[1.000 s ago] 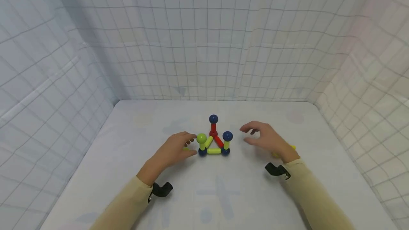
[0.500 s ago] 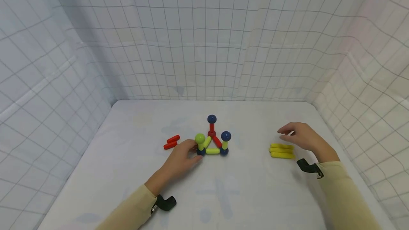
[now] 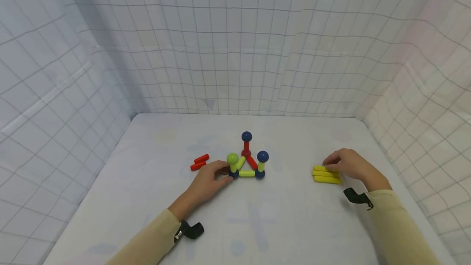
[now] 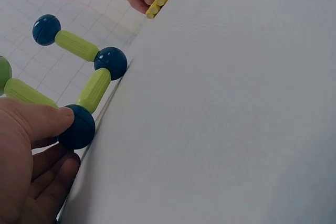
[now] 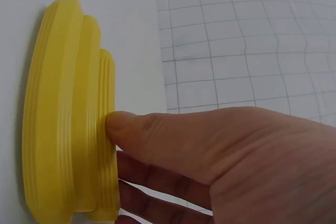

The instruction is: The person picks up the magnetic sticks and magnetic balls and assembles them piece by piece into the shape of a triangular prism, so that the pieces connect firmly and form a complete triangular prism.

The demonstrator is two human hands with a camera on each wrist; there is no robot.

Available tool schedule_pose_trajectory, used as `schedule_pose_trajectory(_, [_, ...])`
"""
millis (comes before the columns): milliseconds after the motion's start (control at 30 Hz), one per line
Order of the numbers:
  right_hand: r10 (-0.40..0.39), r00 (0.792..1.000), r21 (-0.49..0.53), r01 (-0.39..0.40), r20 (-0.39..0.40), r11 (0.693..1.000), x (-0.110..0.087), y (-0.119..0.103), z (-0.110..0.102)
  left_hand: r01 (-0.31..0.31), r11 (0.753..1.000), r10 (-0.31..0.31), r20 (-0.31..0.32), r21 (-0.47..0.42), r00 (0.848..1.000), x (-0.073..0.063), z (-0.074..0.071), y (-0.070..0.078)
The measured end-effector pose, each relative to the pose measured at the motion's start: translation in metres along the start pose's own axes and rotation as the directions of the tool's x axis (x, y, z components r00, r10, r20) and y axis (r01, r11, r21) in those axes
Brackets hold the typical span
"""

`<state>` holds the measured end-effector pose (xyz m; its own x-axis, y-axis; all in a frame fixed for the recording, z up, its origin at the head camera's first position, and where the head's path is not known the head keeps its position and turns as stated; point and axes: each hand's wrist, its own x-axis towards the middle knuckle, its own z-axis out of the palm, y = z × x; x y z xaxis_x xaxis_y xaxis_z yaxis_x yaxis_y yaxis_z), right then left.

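Note:
A framework of balls and short rods stands on the table, its base a triangle. Uprights rise from the corners, topped by a green ball and two blue balls. My left hand holds the near-left base corner, thumb and fingers around its dark blue ball. Toward the right side, my right hand is at three yellow rods lying side by side. Its thumb lies against the farthest yellow rod in the right wrist view, fingers curled on the far side and partly hidden.
Two red rods lie left of the framework, just beyond my left hand. The white table is enclosed by grid-patterned cloth walls at the back and sides.
My left hand has closed in on the framework's near-left corner, uncovering the red rods. The right hand has moved right, away from the framework, then down onto the yellow rods.

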<state>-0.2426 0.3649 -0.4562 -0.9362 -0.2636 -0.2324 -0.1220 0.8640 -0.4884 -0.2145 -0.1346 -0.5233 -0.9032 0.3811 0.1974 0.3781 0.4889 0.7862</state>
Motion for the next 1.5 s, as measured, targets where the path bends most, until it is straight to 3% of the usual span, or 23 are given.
schedule_pose_trajectory(133, [-0.001, 1.000, 0.001, 0.001, -0.005, 1.000, 0.000, 0.002, 0.002, -0.021, 1.000, 0.021, -0.004, -0.010, 1.000, 0.000, 0.002, -0.002])
schedule_pose_trajectory(300, [-0.014, 1.000, -0.004, 0.014, 0.004, 1.000, -0.002, 0.001, 0.003, -0.002, 1.000, 0.002, -0.005, -0.010, 1.000, 0.001, 0.003, -0.003])
schedule_pose_trajectory(1033, [-0.117, 0.992, -0.127, 0.111, -0.043, 0.986, 0.009, -0.007, 0.012, -0.027, 1.000, 0.027, 0.000, -0.008, 1.000, 0.005, 0.003, -0.004])
schedule_pose_trajectory(1233, [-0.106, 0.990, -0.125, 0.095, -0.092, 0.988, 0.011, -0.012, 0.014, -0.004, 1.000, 0.005, 0.006, -0.009, 1.000, 0.005, 0.004, -0.003])
schedule_pose_trajectory(1367, [-0.131, 0.972, -0.084, 0.117, -0.197, 0.990, 0.013, -0.018, 0.013, 0.018, 1.000, -0.018, 0.011, -0.004, 1.000, 0.005, 0.005, -0.003])
schedule_pose_trajectory(1500, [-0.212, 0.924, -0.039, 0.211, -0.318, 0.977, 0.015, -0.035, 0.006, 0.011, 1.000, -0.011, 0.005, -0.002, 1.000, 0.004, 0.004, -0.004])
